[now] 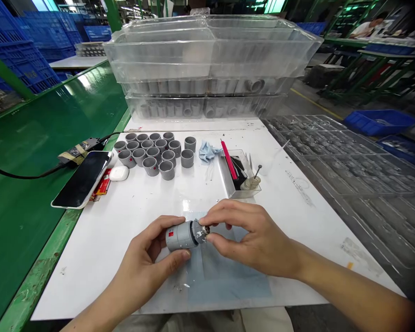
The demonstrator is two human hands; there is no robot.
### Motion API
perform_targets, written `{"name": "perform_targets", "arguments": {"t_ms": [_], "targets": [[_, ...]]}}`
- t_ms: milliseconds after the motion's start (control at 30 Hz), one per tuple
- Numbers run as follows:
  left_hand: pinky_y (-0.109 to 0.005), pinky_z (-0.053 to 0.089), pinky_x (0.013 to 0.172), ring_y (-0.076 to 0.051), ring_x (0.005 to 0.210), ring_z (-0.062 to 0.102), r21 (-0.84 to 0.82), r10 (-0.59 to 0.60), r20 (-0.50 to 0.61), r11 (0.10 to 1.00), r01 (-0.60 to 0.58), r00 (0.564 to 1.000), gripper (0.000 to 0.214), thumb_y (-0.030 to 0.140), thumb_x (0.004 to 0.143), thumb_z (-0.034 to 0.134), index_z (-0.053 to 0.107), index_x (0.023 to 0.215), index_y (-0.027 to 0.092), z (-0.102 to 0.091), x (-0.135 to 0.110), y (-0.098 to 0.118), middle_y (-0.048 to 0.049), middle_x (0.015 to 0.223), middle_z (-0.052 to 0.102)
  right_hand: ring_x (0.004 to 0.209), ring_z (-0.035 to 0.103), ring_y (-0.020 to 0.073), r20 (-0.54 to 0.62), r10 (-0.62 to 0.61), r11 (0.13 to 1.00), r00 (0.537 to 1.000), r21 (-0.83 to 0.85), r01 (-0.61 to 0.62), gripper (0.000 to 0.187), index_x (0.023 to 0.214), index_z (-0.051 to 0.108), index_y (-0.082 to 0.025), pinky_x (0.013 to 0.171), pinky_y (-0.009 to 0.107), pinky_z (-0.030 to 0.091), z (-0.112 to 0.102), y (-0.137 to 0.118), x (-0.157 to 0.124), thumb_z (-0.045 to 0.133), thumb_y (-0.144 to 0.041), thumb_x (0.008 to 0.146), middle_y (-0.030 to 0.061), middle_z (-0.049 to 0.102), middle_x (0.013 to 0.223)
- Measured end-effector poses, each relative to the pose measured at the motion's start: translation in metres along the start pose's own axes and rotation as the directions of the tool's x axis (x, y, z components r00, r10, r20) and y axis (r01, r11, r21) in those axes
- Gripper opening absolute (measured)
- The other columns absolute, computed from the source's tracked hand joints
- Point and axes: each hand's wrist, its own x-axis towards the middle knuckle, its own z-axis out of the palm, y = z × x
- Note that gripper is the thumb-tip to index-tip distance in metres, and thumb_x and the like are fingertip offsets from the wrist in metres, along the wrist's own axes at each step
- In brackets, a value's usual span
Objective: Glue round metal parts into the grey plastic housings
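Observation:
Low over the front of the white table, my left hand is closed around a grey cylinder with a small red mark on its side. The cylinder lies roughly level, its darker-rimmed end pointing right. At that end sits a grey end piece with metal parts, slightly tilted. My right hand pinches this end piece between thumb and fingers; whether it is fully seated in the cylinder I cannot tell. Beneath both hands a pale blue sheet lies on the table.
Several grey rings stand behind my hands. A clear box holds a red stick, tweezers and a small jar. At left are a phone and a white case. Stacked clear trays rise behind; more trays lie at right.

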Motion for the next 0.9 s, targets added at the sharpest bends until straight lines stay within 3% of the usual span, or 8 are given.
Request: {"name": "perform_targets", "arguments": {"t_ms": [300, 467, 900], "targets": [[-0.024, 0.057, 0.086, -0.02, 0.106, 0.065, 0.007, 0.0, -0.025, 1.0, 0.0, 1.0, 0.035, 0.028, 0.081, 0.084, 0.074, 0.114, 0.031, 0.0018, -0.001, 0.0007, -0.0009, 0.118, 0.07, 0.081, 0.069, 0.0155, -0.009, -0.028, 1.0, 1.0, 0.005, 0.028, 0.032, 0.113, 0.078, -0.026, 0.065, 0.027, 0.057, 0.0013, 0.0002, 0.0008, 0.074, -0.012, 0.084, 0.0036, 0.075, 0.099], [-0.027, 0.059, 0.087, -0.023, 0.107, 0.065, 0.035, 0.007, -0.048, 0.999, -0.006, 0.999, 0.036, 0.028, 0.079, 0.084, 0.075, 0.114, 0.029, 0.0024, -0.0009, 0.0016, -0.0025, 0.119, 0.07, 0.084, 0.071, 0.0152, 0.001, -0.04, 0.999, 0.999, 0.014, 0.04, 0.032, 0.113, 0.078, -0.025, 0.075, 0.028, 0.062, 0.0007, -0.0012, 0.0014, 0.074, -0.011, 0.085, 0.0043, 0.075, 0.1], [-0.026, 0.058, 0.091, -0.022, 0.111, 0.064, 0.062, 0.009, -0.016, 0.998, -0.008, 1.0, 0.037, 0.032, 0.08, 0.087, 0.076, 0.115, 0.034, -0.0034, -0.0007, -0.0025, -0.0009, 0.124, 0.068, 0.086, 0.072, 0.0163, 0.0, -0.058, 0.998, 0.998, 0.023, 0.058, 0.031, 0.113, 0.077, -0.023, 0.076, 0.029, 0.063, 0.0029, -0.0022, 0.0014, 0.073, -0.011, 0.085, 0.0058, 0.075, 0.1]]}}
